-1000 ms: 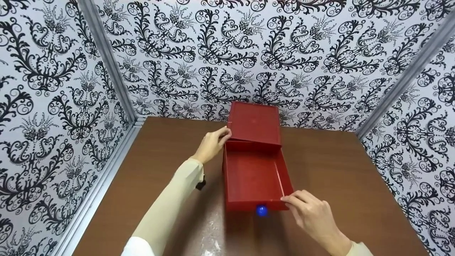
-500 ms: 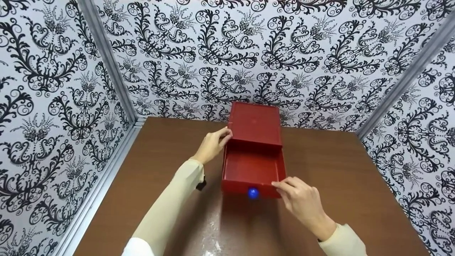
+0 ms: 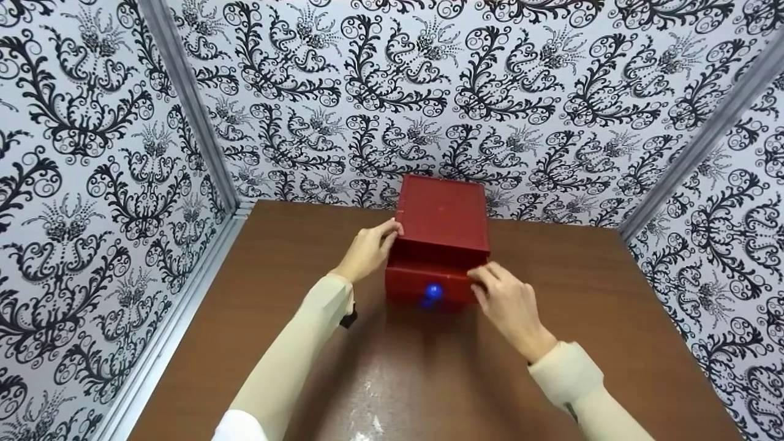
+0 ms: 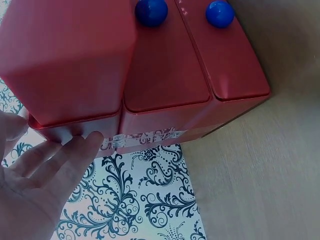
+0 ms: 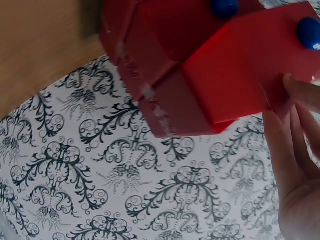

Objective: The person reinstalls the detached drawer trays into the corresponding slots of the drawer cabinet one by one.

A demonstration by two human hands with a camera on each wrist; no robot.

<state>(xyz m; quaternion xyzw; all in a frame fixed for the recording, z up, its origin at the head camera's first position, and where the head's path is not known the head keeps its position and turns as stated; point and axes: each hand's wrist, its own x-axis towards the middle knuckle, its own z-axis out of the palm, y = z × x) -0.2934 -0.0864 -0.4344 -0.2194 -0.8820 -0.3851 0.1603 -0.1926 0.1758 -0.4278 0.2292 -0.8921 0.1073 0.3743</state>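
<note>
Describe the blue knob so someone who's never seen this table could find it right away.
On the brown table stands a red drawer box against the patterned back wall. Between the left hand and right hand, its top drawer sticks out slightly. The blue knob is the small glossy ball on that drawer's front, the only blue thing there.

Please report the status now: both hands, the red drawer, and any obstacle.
Left hand braces red box, fingers straight. Right hand presses drawer front beside blue knob. Drawer slightly out. No obstacle seen.

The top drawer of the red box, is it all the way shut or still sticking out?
Still sticking out a little. The drawer front with its blue knob stands forward of the box top, the right hand on its corner.
</note>
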